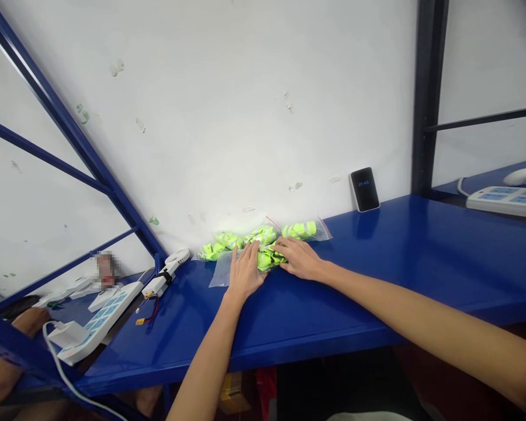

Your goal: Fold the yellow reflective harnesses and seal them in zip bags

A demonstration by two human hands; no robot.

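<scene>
A rolled neon yellow-green reflective vest (268, 258) in a clear plastic bag lies on the blue table, between my two hands. My left hand (246, 272) grips its left end, fingers pointing away from me and partly covering the bag. From the other side, my right hand (298, 257) has its fingers curled over the right end. An unfilled flap of clear bag (220, 270) sticks out left of my left hand. Behind, along the wall, lie more bagged neon rolls (298, 230), one with a red-edged zip seal; my hands partly hide some of them.
A device with a lit clock screen (365, 190) leans on the wall. At left are a small white fan (176, 257), a white box with wires (155, 286) and a power strip (103, 321). Another person's hand (30, 321) shows beyond the blue frame. The table's front edge (315, 354) runs nearest me.
</scene>
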